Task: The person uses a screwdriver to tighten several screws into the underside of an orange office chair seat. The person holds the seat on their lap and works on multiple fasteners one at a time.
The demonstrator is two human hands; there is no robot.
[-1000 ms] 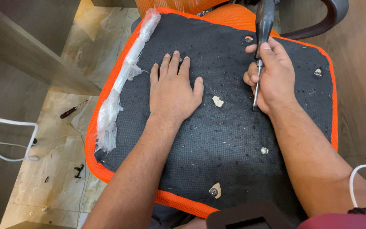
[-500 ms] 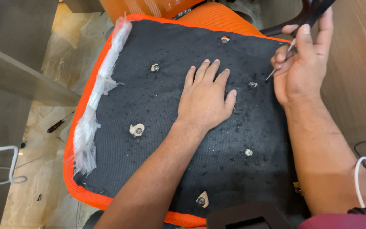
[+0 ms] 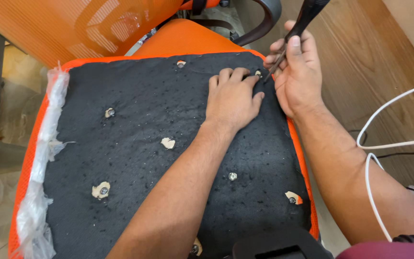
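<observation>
An upturned chair seat (image 3: pixel 130 163) lies before me, its underside covered in black felt with an orange rim. Several screw holes with bolts show in the felt. My left hand (image 3: pixel 233 98) rests flat on the felt near the far right corner, fingertips beside a bolt hole (image 3: pixel 258 73). My right hand (image 3: pixel 295 72) grips a black-handled screwdriver (image 3: pixel 298 29), its metal tip pointing down at that same hole.
Crumpled clear plastic wrap (image 3: pixel 41 177) runs along the seat's left edge. An orange mesh chair back (image 3: pixel 87 24) and a dark armrest (image 3: pixel 259 24) lie beyond. A white cable (image 3: pixel 384 144) loops over the wooden floor on the right. A black part (image 3: pixel 279 244) sits at the near edge.
My view has shifted left and closer to the seat. My left hand slid toward the far right corner, and the screwdriver tip came down to the bolt hole beside its fingertips.
</observation>
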